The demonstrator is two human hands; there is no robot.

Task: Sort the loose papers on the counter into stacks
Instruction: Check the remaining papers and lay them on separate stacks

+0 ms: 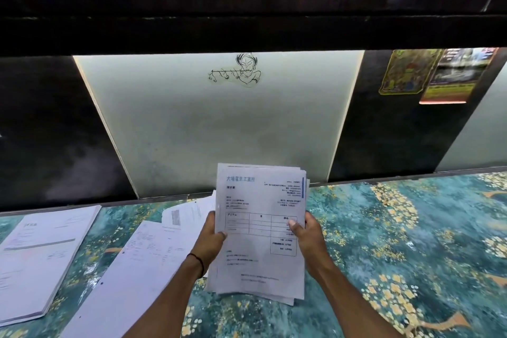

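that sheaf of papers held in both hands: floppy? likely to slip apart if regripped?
Probably fairly floppy: the sheaf is thin loose sheets, gripped at both side edges by the left hand and right hand. Likely to fan apart: its edges are already uneven. Probably light.

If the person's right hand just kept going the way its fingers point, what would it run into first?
The right hand points leftward, thumb pressed on the bundle of white printed sheets it holds. Going straight on, it would probably meet the left hand, gripping the bundle's opposite edge. Depth is hard to judge from one view.
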